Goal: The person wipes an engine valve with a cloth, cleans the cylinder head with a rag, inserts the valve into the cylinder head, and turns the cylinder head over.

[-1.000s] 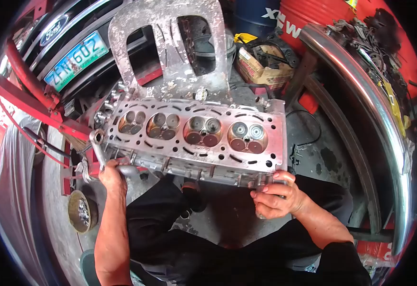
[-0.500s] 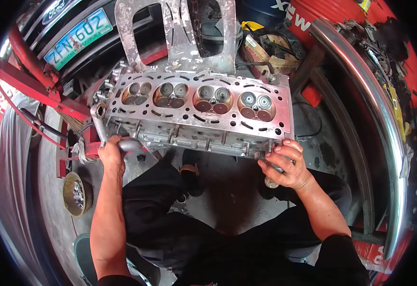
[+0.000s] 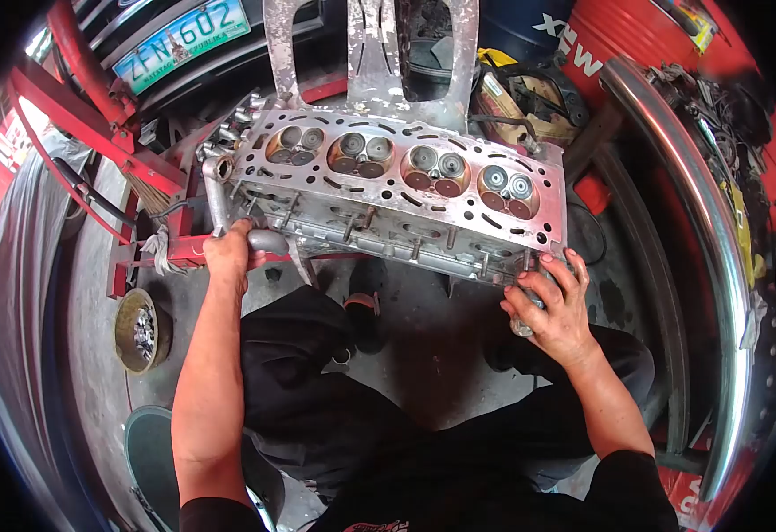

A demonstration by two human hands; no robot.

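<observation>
An aluminium engine cylinder head (image 3: 379,195) lies in front of me, its flat face up, showing combustion chambers with round valves. Studs stick out along its near side. My left hand (image 3: 228,253) is closed at its near left corner, beside a curved metal pipe (image 3: 269,242) and an upright lug with a round hole (image 3: 217,182). At the near right corner, my right hand (image 3: 555,306) has its fingers curled round a grey metal piece that seems to be part of the head; the fingers hide most of it.
Behind the head stands a worn, paint-spotted plastic chair back (image 3: 375,53). A red metal frame (image 3: 95,133) is on the left, with a bowl of small metal pieces (image 3: 142,330) on the floor. A chrome bar (image 3: 698,204) curves along the right. Red drums stand behind.
The whole view has shifted and turned slightly, so the cylinder head and surroundings sit further right and higher. Both hands keep their hold on the head's near corners.
</observation>
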